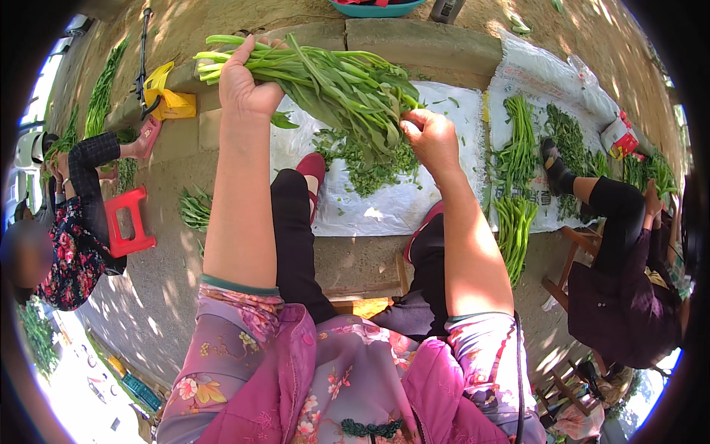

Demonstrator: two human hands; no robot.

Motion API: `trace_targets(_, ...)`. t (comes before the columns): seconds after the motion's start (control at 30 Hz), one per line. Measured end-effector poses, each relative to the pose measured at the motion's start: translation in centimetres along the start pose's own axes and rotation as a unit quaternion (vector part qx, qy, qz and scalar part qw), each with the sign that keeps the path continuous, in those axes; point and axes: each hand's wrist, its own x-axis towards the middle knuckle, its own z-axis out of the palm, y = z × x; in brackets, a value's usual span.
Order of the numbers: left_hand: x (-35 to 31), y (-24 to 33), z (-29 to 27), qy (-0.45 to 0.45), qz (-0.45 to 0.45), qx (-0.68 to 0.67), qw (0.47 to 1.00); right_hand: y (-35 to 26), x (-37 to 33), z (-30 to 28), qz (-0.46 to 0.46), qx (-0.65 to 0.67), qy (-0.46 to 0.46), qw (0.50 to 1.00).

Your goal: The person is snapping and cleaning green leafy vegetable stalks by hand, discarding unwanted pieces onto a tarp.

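Note:
A thick bunch of long-stemmed leafy greens [333, 85] is held up in front of me, pale stems to the left and leaves to the right. My left hand [248, 83] is wrapped round the stems near their cut ends. At the leafy end my right hand [435, 140] has thumb and fingers pinched at a stem poking out of the bunch. Below lies a pile of loose green leaves [381, 169], partly hidden by the bunch, on a white woven sheet [347, 218] between my feet.
More bunches of greens [518, 140] lie on a second sheet at right, beside a seated person [617, 296]. Another person [70, 259] sits at left by a red plastic stool [127, 220] and a yellow bag [170, 92]. A stone kerb [421, 41] runs behind the sheets.

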Motion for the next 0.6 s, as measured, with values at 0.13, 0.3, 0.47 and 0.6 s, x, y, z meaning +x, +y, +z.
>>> trace_targets(0.13,-0.2,-0.6,0.3,0.006,0.007,0.002,1.000,0.9,0.3,1.2,-0.036,0.007,0.067,0.997)
trace_targets(0.3,-0.5,-0.5,0.5,0.014,0.000,0.001,1.000,1.1,0.6,0.5,-0.003,0.020,0.008,1.000)
trace_targets(0.47,0.2,0.0,0.1,-0.003,-0.011,-0.013,1.000,1.9,1.1,-1.4,0.036,0.073,-0.015,0.997)
trace_targets(0.6,0.4,0.3,-0.2,-0.009,0.002,0.001,1.000,2.2,1.2,-3.0,0.039,0.089,-0.035,0.995)
